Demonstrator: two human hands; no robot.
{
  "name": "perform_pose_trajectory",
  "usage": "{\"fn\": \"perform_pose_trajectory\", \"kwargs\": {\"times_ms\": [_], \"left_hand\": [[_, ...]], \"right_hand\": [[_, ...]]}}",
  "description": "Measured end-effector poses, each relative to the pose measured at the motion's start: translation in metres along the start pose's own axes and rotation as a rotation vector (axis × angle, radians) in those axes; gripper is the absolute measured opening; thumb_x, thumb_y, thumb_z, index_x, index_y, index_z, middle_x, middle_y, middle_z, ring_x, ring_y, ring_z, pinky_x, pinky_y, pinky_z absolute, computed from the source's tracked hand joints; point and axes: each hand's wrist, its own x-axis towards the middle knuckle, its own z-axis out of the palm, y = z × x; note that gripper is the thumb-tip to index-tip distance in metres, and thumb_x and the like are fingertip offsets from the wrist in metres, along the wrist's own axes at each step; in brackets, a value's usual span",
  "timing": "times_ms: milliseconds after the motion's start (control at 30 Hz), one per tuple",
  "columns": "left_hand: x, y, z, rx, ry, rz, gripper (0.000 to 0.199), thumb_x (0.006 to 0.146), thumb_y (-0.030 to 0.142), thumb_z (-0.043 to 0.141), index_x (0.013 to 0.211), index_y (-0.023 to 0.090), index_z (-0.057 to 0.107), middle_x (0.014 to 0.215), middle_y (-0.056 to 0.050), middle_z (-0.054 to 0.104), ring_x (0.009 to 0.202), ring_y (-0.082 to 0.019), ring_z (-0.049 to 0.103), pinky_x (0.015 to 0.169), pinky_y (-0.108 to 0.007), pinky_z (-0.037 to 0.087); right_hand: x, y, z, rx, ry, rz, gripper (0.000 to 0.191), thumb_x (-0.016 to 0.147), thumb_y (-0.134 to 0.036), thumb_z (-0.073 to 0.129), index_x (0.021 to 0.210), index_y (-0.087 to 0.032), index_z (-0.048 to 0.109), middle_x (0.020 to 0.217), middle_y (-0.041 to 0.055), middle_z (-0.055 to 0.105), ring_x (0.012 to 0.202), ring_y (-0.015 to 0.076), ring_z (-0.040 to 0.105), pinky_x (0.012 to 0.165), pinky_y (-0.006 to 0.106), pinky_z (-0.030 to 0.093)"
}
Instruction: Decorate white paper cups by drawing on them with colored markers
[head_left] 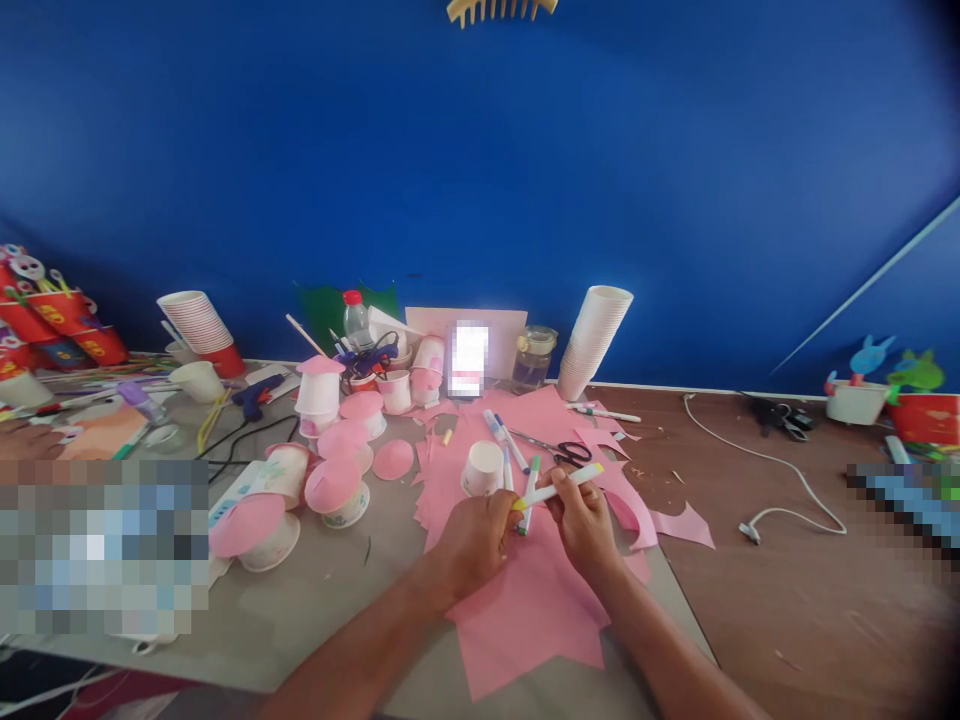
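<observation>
My right hand [581, 515] is closed around a white marker [551, 491] with a yellow end, its thumb and fingers pinching the barrel. At the marker's other yellow end, the closed fingers of my left hand [480, 540] grip it; whether that cap is loose cannot be made out. Beneath both hands lie sheets of pink paper [532, 640]. Just beyond them stands a small white paper cup [484, 466]. Several more markers lie close by, among them a green-ended marker [533, 468]. Black-handled scissors [573, 454] rest on the paper behind my right hand.
Paper cups with pink discs [335, 484] crowd the left side. A lit phone [469, 360] leans at the back, between a jar [533, 358] and other cups. A tall cup stack [596, 340] stands right of it. A white cable [795, 470] curls across the brown table.
</observation>
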Motion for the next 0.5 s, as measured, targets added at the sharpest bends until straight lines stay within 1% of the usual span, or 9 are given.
{"fn": "perform_pose_trajectory", "kwargs": {"times_ms": [67, 167, 200, 267, 367, 433, 500], "left_hand": [[0.000, 0.004, 0.001, -0.095, 0.006, -0.006, 0.013, 0.094, 0.026, 0.039, 0.087, 0.021, 0.049, 0.067, 0.001, 0.052, 0.058, -0.014, 0.042, 0.055, -0.027, 0.027], [0.000, 0.009, 0.003, -0.340, -0.061, -0.069, 0.026, 0.098, 0.035, 0.032, 0.080, 0.022, 0.045, 0.066, 0.002, 0.048, 0.057, -0.013, 0.039, 0.056, -0.026, 0.031], [0.000, 0.009, 0.005, -0.378, -0.072, -0.085, 0.028, 0.098, 0.037, 0.031, 0.078, 0.022, 0.044, 0.066, 0.002, 0.047, 0.058, -0.013, 0.039, 0.056, -0.026, 0.031], [0.000, 0.009, 0.007, -0.364, -0.062, -0.090, 0.026, 0.097, 0.036, 0.033, 0.078, 0.022, 0.043, 0.067, 0.002, 0.047, 0.059, -0.013, 0.038, 0.058, -0.027, 0.031], [-0.001, 0.006, 0.011, -0.268, -0.039, -0.071, 0.018, 0.092, 0.032, 0.044, 0.078, 0.022, 0.040, 0.068, 0.003, 0.046, 0.061, -0.013, 0.037, 0.060, -0.028, 0.028], [-0.001, 0.007, 0.013, -0.243, -0.051, -0.093, 0.019, 0.091, 0.033, 0.047, 0.077, 0.023, 0.039, 0.067, 0.003, 0.044, 0.060, -0.013, 0.035, 0.059, -0.028, 0.025], [0.000, 0.009, 0.013, -0.314, -0.086, -0.130, 0.025, 0.092, 0.039, 0.046, 0.075, 0.023, 0.038, 0.065, 0.004, 0.041, 0.058, -0.012, 0.033, 0.057, -0.028, 0.024]], "right_hand": [[0.000, 0.000, 0.000, -0.011, 0.004, -0.027, 0.045, 0.073, -0.064, 0.069, 0.060, -0.023, 0.054, 0.049, -0.0055, 0.036, 0.046, 0.0107, 0.031, 0.045, 0.025, 0.024], [0.001, 0.001, -0.001, -0.022, 0.007, -0.071, 0.046, 0.074, -0.063, 0.068, 0.059, -0.023, 0.051, 0.051, -0.0051, 0.037, 0.046, 0.0106, 0.030, 0.044, 0.025, 0.025], [0.002, 0.001, -0.001, -0.026, 0.007, -0.084, 0.046, 0.074, -0.063, 0.067, 0.058, -0.023, 0.051, 0.051, -0.0047, 0.038, 0.047, 0.0108, 0.031, 0.044, 0.025, 0.026], [0.003, 0.003, -0.001, -0.043, 0.005, -0.106, 0.046, 0.074, -0.063, 0.067, 0.058, -0.023, 0.050, 0.052, -0.0040, 0.040, 0.048, 0.0115, 0.032, 0.044, 0.025, 0.028], [0.003, 0.006, -0.001, -0.092, 0.024, -0.132, 0.044, 0.076, -0.060, 0.065, 0.058, -0.023, 0.051, 0.052, -0.0036, 0.040, 0.047, 0.0121, 0.033, 0.044, 0.026, 0.029], [0.003, 0.008, -0.003, -0.120, 0.048, -0.142, 0.043, 0.077, -0.059, 0.065, 0.058, -0.023, 0.051, 0.053, -0.0036, 0.041, 0.048, 0.0120, 0.033, 0.045, 0.027, 0.029], [0.003, 0.008, -0.005, -0.124, 0.059, -0.139, 0.045, 0.078, -0.059, 0.064, 0.057, -0.022, 0.050, 0.053, -0.0034, 0.042, 0.049, 0.0118, 0.034, 0.046, 0.026, 0.029]]}}
